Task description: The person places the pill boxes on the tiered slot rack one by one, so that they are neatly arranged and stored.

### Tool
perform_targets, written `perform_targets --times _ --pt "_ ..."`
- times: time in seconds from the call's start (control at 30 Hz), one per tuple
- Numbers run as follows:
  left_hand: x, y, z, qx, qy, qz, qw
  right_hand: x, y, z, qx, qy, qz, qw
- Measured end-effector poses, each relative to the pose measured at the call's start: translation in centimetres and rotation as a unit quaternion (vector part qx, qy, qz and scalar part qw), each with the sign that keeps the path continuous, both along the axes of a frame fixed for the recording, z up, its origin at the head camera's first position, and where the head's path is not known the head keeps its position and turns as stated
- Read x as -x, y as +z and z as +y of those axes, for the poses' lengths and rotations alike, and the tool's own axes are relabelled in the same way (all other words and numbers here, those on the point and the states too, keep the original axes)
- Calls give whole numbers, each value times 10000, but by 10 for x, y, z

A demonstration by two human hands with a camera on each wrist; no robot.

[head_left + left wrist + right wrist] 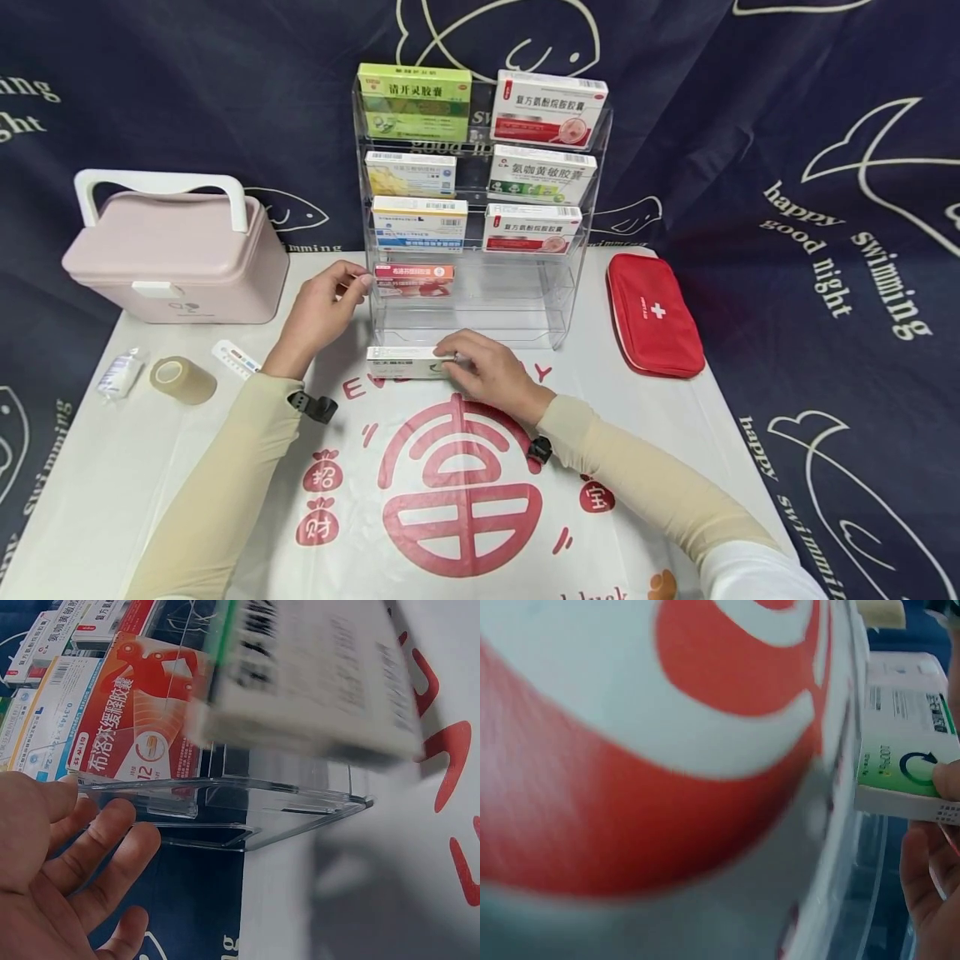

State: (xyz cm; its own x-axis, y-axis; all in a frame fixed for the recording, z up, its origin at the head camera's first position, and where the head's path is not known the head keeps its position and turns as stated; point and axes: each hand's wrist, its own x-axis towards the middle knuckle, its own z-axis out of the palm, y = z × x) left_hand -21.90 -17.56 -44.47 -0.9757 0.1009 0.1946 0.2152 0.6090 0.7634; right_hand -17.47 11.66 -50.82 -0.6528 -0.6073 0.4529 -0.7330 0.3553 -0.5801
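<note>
My right hand (491, 375) grips the right end of a white and green medicine box (399, 364), just in front of the clear display rack (480, 318). The right wrist view shows the thumb on the green part of this carton; in the left wrist view it looks blurred, in front of the rack. My left hand (322, 304) is at the rack's left side, fingers loosely bent, fingertips near the edge of an orange-red medicine box (142, 712). That box stands in the left part of a lower tier. Whether the left fingertips touch it I cannot tell.
More medicine boxes fill the upper tiers, including a green box (415, 104). A pink case (176, 250) with a white handle stands left, near a tan bandage roll (182, 380), a thermometer-like strip (235, 358) and a wrapped white roll (120, 373). A red first-aid pouch (654, 315) lies right.
</note>
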Motion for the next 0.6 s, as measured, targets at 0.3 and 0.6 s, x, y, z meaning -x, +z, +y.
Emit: perform_targets --times 0.3,0.6 --pt "0 -1 -1 25 16 -2 10000 25 44 37 507 238 -42 9984" --pt "1 0 -2 1 -53 13 10000 46 92 88 611 -236 419 9970"
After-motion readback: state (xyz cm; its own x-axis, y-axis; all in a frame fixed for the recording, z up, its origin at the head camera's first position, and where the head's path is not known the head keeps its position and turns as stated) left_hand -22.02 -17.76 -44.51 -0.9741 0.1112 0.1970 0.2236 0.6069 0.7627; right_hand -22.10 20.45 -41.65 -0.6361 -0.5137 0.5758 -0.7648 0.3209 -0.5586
